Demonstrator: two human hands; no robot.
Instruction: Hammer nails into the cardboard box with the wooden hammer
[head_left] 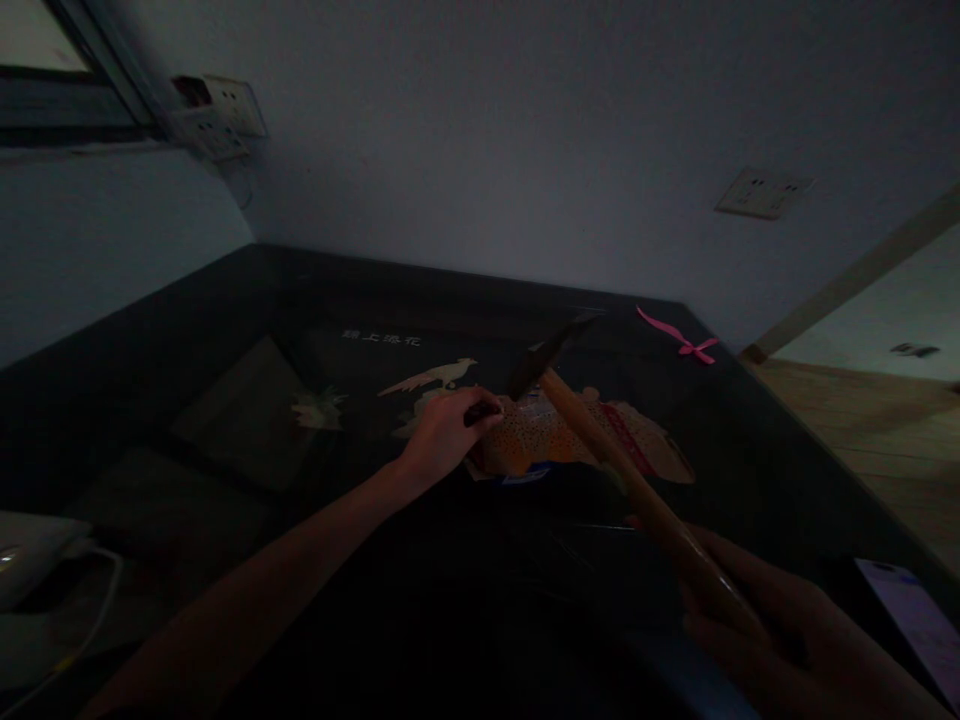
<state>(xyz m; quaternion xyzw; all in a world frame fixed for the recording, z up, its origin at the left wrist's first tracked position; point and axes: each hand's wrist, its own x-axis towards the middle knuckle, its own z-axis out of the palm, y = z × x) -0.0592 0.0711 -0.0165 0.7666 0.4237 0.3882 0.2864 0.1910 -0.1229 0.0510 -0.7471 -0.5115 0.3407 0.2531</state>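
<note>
My right hand (757,610) is wrapped around the long wooden handle of a hammer (622,460). Its dark metal head is raised over an orange, dark-spotted packet (517,440) lying on the black tabletop (420,590). At the packet's left end is my left hand (450,430), thumb and fingertips pinched together close below and left of the hammer head. A small dark shape shows between those fingers, too dim to name. Tan and red-striped material (637,440) continues to the right of the packet, partly behind the handle.
A pink ribbon (694,345) lies near the table's far right corner, and a phone (907,620) at the near right edge. A white device with a cable (37,560) sits at the left. Walls with sockets (761,193) border the table's back and left side.
</note>
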